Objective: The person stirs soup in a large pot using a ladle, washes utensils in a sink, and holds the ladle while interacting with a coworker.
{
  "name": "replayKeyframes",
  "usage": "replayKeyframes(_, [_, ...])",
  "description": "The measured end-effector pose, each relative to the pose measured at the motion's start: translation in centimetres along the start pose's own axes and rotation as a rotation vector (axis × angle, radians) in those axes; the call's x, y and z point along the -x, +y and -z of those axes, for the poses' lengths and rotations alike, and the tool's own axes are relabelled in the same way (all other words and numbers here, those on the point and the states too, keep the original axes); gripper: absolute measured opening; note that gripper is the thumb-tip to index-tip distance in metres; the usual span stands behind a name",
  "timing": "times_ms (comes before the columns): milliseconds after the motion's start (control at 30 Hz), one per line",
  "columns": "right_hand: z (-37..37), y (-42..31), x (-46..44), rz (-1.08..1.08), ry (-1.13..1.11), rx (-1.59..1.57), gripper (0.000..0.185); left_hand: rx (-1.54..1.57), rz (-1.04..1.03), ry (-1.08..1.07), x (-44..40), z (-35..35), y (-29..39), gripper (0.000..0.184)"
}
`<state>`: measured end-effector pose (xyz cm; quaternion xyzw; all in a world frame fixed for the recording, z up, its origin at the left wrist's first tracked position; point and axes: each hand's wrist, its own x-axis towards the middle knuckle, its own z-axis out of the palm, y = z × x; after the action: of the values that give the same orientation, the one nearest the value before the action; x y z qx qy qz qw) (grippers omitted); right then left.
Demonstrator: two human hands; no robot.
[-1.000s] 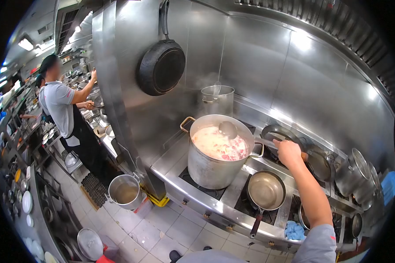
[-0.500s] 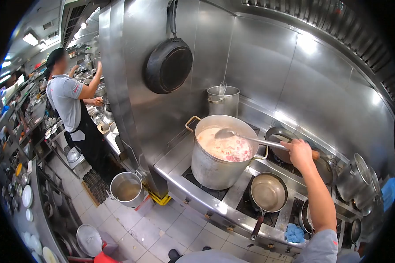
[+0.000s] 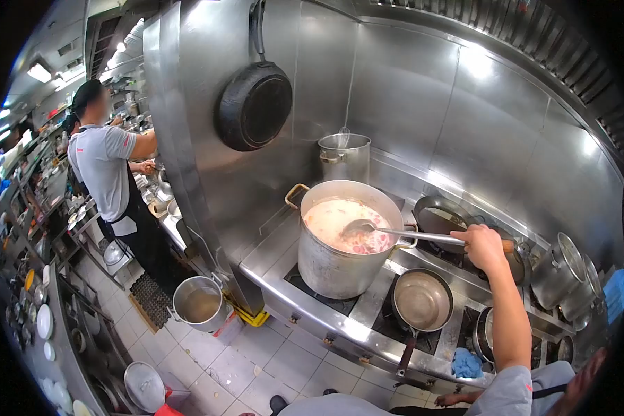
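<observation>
The steel gas range (image 3: pixel 312 316) spans the middle and lower right of the frame before you. On it, near the center, stands a big two-handled stockpot (image 3: pixel 343 270) of pale, pinkish broth (image 3: pixel 326 216); lower and to the right sits a frying pan (image 3: pixel 423 299). Your ladle (image 3: pixel 423 236) crosses the stockpot's right rim, bowl at the broth's surface. Right of center, your right hand's (image 3: pixel 484 246) fingers curl around its handle, the wooden end (image 3: pixel 508 245) poking out rightward beyond them. Your left hand's grip cannot be told.
</observation>
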<state>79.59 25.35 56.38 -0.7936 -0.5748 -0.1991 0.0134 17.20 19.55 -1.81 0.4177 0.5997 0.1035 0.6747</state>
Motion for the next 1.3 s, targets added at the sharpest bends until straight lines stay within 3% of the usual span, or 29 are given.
replayKeyframes(33, [0.3,0.2,0.1,-0.041,-0.012,-0.017,0.04,0.147,0.229,0.025,0.6,-0.3,1.6,0.039])
replayKeyframes(300, [-4.6,-1.2,2.4,-0.23,0.098,-0.137,0.04,-0.012,0.243,-0.039,0.4,-0.3,2.0,0.035])
replayKeyframes(467, [-11.9,-3.1,6.1,-0.369,-0.031,-0.185,0.043,-0.154,0.206,-0.108,0.4,0.1,5.1,0.032])
replayKeyframes(633, [-12.4,-6.0,8.2,-0.231,-0.077,-0.616,0.045,-0.16,0.134,-0.102,-0.2,1.4,6.3,0.032])
replayKeyframes(667, [-12.6,-6.9,8.5,-0.285,-0.187,-0.824,0.048,-0.152,0.112,-0.098,-0.1,1.6,6.8,0.032])
replayKeyframes(700, [-12.6,-8.1,9.0,-0.282,-0.185,-0.823,0.048,-0.143,0.094,-0.097,-0.2,1.8,7.4,0.032])
replayKeyframes(767, [-12.6,-10.5,9.9,-0.557,-0.282,-1.27,0.051,-0.121,0.072,-0.087,-1.9,2.2,7.3,0.032])
replayKeyframes(833, [-13.2,-12.1,10.9,-0.578,-0.231,-1.346,0.052,-0.129,0.21,-0.089,-5.7,2.9,6.9,0.026])
replayKeyframes(967, [-12.1,-12.6,10.9,-0.603,-0.206,-1.532,0.054,-0.114,0.21,-0.091,-7.5,4.2,6.3,0.029])
replayKeyframes(1100, [-10.1,-10.8,9.7,-0.619,-0.352,-1.478,0.052,-0.145,0.235,-0.08,-7.6,5.4,5.7,0.03])
replayKeyframes(1300, [-5.9,-11.2,3.2,-0.432,-0.464,-1.205,0.018,-0.183,0.297,-0.115,-7.5,7.9,2.6,0.028])
